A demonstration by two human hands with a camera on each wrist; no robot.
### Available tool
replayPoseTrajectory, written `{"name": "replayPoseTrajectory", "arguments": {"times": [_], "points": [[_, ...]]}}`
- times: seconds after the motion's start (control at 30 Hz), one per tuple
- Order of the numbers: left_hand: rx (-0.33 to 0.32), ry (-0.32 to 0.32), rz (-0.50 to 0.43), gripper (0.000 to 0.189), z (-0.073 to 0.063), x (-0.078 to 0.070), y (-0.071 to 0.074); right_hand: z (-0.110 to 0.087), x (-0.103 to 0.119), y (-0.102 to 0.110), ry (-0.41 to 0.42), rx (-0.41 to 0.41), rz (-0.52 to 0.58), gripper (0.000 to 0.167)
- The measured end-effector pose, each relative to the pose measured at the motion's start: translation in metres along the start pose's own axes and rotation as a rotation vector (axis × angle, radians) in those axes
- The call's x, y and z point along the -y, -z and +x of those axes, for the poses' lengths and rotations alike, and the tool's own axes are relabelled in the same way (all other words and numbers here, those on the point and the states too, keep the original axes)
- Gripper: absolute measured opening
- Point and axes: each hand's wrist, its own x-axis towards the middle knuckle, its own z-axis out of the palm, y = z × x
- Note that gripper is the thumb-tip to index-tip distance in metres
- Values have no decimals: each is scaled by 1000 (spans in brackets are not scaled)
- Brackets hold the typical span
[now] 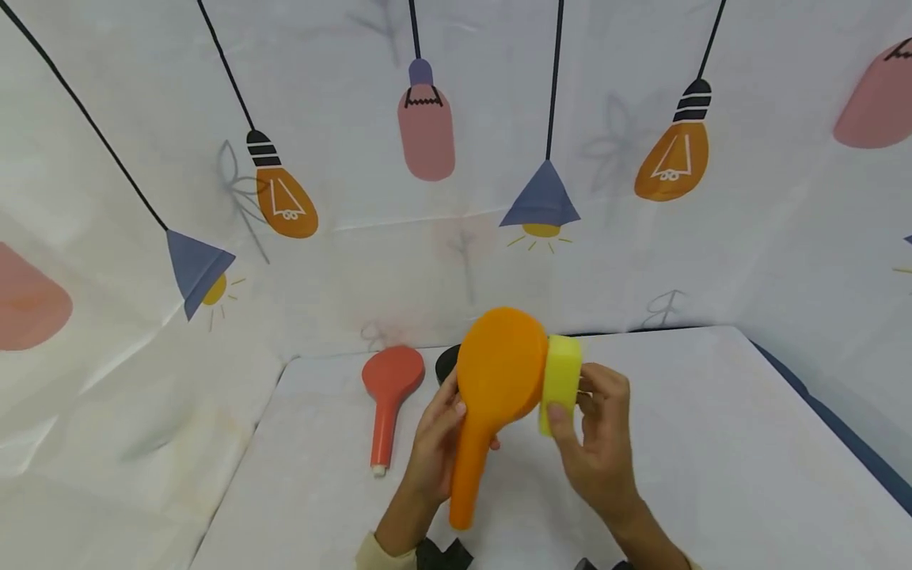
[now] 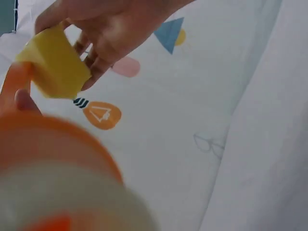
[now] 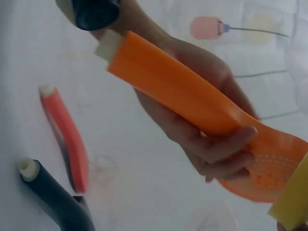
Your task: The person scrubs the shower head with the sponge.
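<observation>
An orange hand shower head (image 1: 502, 364) is held up over the table, its handle slanting down toward the person. My left hand (image 1: 435, 435) grips it around the neck, fingers wrapped behind. In the right wrist view its perforated face (image 3: 269, 175) shows, along with a whitish connector (image 3: 109, 45) at the handle's end. My right hand (image 1: 598, 443) pinches a yellow sponge (image 1: 563, 372) between thumb and fingers, right at the shower head's right rim. The left wrist view shows the sponge (image 2: 55, 65) under the right hand's fingers.
A red shower head (image 1: 393, 376) lies on the white table (image 1: 299, 475) to the left. Beside it is a black shower head (image 1: 446, 362), mostly hidden behind the left hand and orange head. A white sheet (image 1: 342, 277) printed with lamps hangs behind the table.
</observation>
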Motion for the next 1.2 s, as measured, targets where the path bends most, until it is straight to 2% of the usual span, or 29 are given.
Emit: {"name": "replayPoseTrajectory", "arguments": {"times": [0.07, 0.13, 0.23, 0.3, 0.37, 0.47, 0.53, 0.6, 0.77, 0.9, 1.07, 1.13, 1.2], "points": [[-43, 35, 0, 55, 1, 2, -3, -7, 0, -12, 100, 1, -158, 43], [-79, 75, 37, 57, 0, 4, -6, -13, 0, -22, 183, 31, -282, 46], [-118, 157, 109, 60, -1, 5, -9, -19, 1, -28, 283, 135, -427, 42], [-130, 190, 171, 66, -1, 5, -10, -19, 2, -27, 336, 227, -459, 36], [-93, 221, 196, 73, -1, 5, -10, -18, 4, -23, 370, 301, -489, 33], [-1, 220, 172, 71, 0, 8, -9, -12, 5, -14, 404, 340, -530, 33], [58, 226, 130, 68, 0, 10, -7, -7, 3, -7, 403, 330, -572, 33], [80, 226, 123, 66, 0, 12, -6, -2, -2, 2, 393, 301, -614, 33], [119, 286, 142, 63, -2, 18, -6, 9, -16, 29, 318, 201, -707, 38], [181, 336, 60, 55, -3, 22, -8, 13, -21, 46, 231, 114, -778, 43], [267, 312, -112, 45, -2, 24, -6, 12, -18, 48, 163, 120, -793, 47], [254, 294, -128, 44, -2, 23, -5, 11, -14, 43, 167, 145, -784, 46], [206, 283, -105, 44, -2, 21, -3, 9, -10, 35, 177, 172, -750, 45]]}}
